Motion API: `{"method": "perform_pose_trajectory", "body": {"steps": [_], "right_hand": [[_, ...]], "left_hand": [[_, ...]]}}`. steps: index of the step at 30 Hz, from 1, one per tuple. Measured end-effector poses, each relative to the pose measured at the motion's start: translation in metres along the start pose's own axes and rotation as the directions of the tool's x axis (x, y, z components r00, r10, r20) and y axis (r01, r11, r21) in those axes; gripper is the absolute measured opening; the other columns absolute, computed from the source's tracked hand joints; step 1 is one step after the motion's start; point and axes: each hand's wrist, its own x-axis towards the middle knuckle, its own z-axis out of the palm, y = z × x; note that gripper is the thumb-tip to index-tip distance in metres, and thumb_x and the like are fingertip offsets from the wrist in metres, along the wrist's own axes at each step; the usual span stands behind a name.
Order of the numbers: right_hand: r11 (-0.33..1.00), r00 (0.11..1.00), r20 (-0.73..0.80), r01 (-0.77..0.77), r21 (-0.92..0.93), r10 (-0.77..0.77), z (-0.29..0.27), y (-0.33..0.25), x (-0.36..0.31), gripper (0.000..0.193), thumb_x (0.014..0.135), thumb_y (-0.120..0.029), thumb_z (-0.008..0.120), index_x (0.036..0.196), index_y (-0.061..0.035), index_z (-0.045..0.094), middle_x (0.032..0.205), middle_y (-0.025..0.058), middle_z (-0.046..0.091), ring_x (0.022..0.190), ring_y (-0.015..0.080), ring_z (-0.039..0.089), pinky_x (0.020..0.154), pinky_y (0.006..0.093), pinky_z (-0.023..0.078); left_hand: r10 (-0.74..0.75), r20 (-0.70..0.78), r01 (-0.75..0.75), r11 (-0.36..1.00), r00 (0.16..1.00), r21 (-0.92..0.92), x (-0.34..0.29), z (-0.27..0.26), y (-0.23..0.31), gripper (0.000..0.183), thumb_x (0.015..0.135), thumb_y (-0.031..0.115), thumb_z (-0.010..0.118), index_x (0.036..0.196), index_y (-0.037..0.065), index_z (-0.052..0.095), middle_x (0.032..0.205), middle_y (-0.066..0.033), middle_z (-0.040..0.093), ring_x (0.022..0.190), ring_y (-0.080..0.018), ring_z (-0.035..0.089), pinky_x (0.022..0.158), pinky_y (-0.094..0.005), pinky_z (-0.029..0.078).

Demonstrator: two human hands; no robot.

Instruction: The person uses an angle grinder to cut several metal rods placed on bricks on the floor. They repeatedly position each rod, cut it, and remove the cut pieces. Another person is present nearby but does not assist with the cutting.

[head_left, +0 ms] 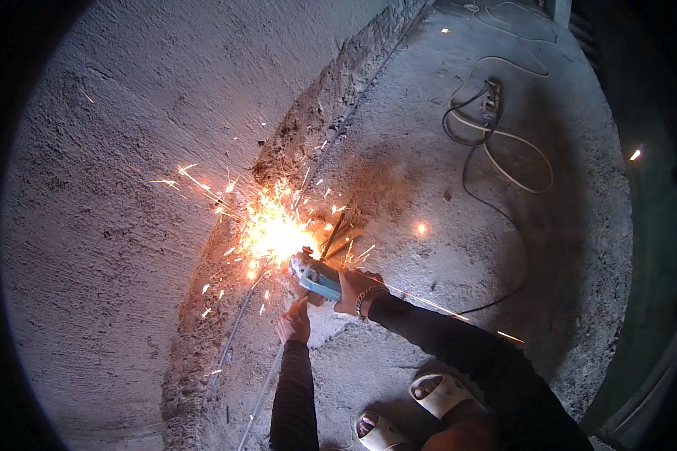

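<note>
My right hand (356, 292), with a chain bracelet at the wrist, grips the body of a blue angle grinder (320, 279). A burst of bright sparks (278, 229) at the grinder's head hides its disc and the spot it touches. Just below the grinder, my left hand (294, 323) is closed around a thin metal rod (262, 397), which runs down toward the lower edge. Beyond the glare a dark bar (333, 237) stands tilted; I cannot tell how it joins the rest.
A rough grey wall (143, 150) rises at the left, with another long thin rod (237, 327) along its base. Dark and white cables (515, 139) and a socket block (491, 100) lie on the concrete floor (414, 128). My feet in open-toed sandals (442, 395) stand close by.
</note>
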Motion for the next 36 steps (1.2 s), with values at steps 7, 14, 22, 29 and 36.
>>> {"method": "perform_pose_trajectory", "body": {"steps": [7, 14, 22, 29, 36], "right_hand": [[0.997, 0.999, -0.038, 0.023, -0.077, -0.026, 0.008, 0.000, 0.007, 0.061, 0.066, -0.034, 0.080, 0.114, -0.0030, 0.059, 0.099, 0.0176, 0.073, 0.095, 0.0341, 0.072, 0.083, 0.0461, 0.057], [0.995, 1.000, -0.002, 0.000, -0.101, 0.000, 0.007, 0.000, 0.011, 0.064, 0.067, -0.036, 0.081, 0.117, -0.0043, 0.056, 0.100, 0.0170, 0.073, 0.094, 0.0327, 0.072, 0.081, 0.0464, 0.058], [0.994, 1.000, 0.009, 0.000, -0.110, 0.001, 0.008, 0.002, 0.014, 0.065, 0.065, -0.037, 0.080, 0.116, -0.0040, 0.056, 0.100, 0.0179, 0.073, 0.094, 0.0338, 0.072, 0.081, 0.0471, 0.058], [0.992, 0.999, -0.031, 0.023, -0.126, -0.027, 0.011, 0.002, 0.013, 0.065, 0.065, -0.037, 0.079, 0.116, -0.0041, 0.056, 0.101, 0.0191, 0.072, 0.094, 0.0344, 0.072, 0.081, 0.0471, 0.058], [0.996, 0.999, -0.025, 0.040, -0.085, -0.043, 0.017, 0.007, 0.017, 0.067, 0.064, -0.036, 0.080, 0.116, -0.0033, 0.055, 0.100, 0.0199, 0.072, 0.092, 0.0362, 0.072, 0.079, 0.0482, 0.057]], "left_hand": [[0.057, -0.109, -0.061, 0.998, 0.992, -0.033, -0.001, 0.003, 0.002, 0.041, 0.101, 0.051, 0.047, 0.092, 0.019, 0.071, 0.067, -0.0217, 0.063, 0.063, -0.0463, 0.062, 0.054, -0.0580, 0.043], [-0.014, -0.008, 0.014, 1.000, 1.000, 0.025, 0.000, -0.001, 0.002, 0.042, 0.101, 0.053, 0.045, 0.101, 0.022, 0.074, 0.077, -0.0229, 0.068, 0.072, -0.0454, 0.067, 0.063, -0.0589, 0.050], [-0.011, -0.059, 0.009, 0.999, 0.998, -0.035, -0.001, -0.001, 0.006, 0.046, 0.101, 0.053, 0.047, 0.091, 0.016, 0.072, 0.072, -0.0239, 0.064, 0.068, -0.0474, 0.063, 0.057, -0.0592, 0.044], [-0.028, -0.071, 0.026, 0.999, 0.997, -0.031, -0.001, 0.001, 0.005, 0.046, 0.101, 0.052, 0.047, 0.089, 0.016, 0.072, 0.071, -0.0237, 0.064, 0.067, -0.0476, 0.063, 0.057, -0.0590, 0.044], [-0.037, -0.059, 0.037, 0.999, 0.998, -0.011, -0.002, -0.004, 0.009, 0.049, 0.101, 0.055, 0.045, 0.090, 0.017, 0.073, 0.072, -0.0239, 0.065, 0.069, -0.0472, 0.064, 0.059, -0.0598, 0.046]]}}
